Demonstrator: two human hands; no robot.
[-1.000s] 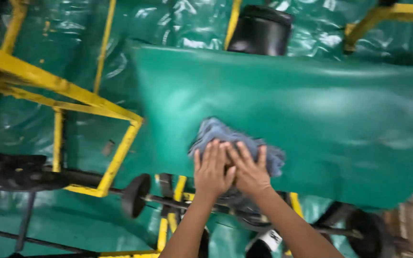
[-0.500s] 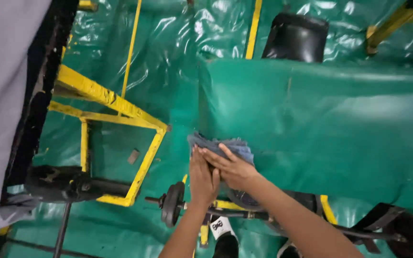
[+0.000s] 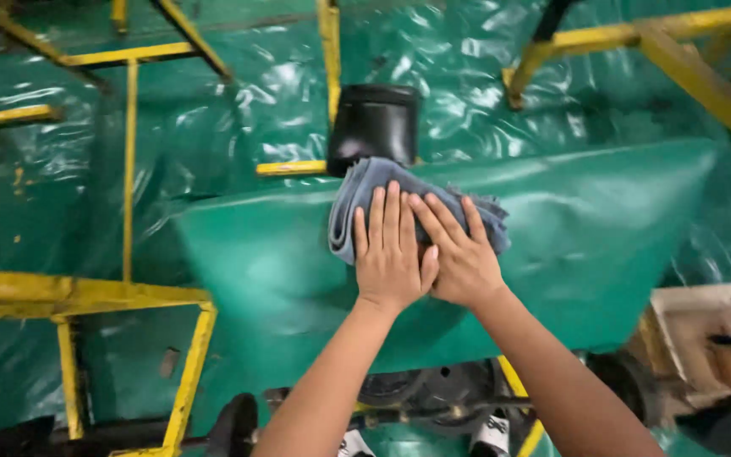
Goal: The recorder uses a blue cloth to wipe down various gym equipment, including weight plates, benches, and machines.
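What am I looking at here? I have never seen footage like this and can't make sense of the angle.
The picture comes from a camera worn on a person's head, looking down, so the two bare arms rising from the bottom edge are that person's own. The left hand and the right hand lie flat, side by side, pressed on a folded grey-blue cloth. The cloth rests near the far edge of a green padded bench. Beyond it stands a black cylinder-shaped pad. Around the bench are yellow metal frames on a floor covered in shiny green sheeting. Dark weight discs sit low, near the person's feet.
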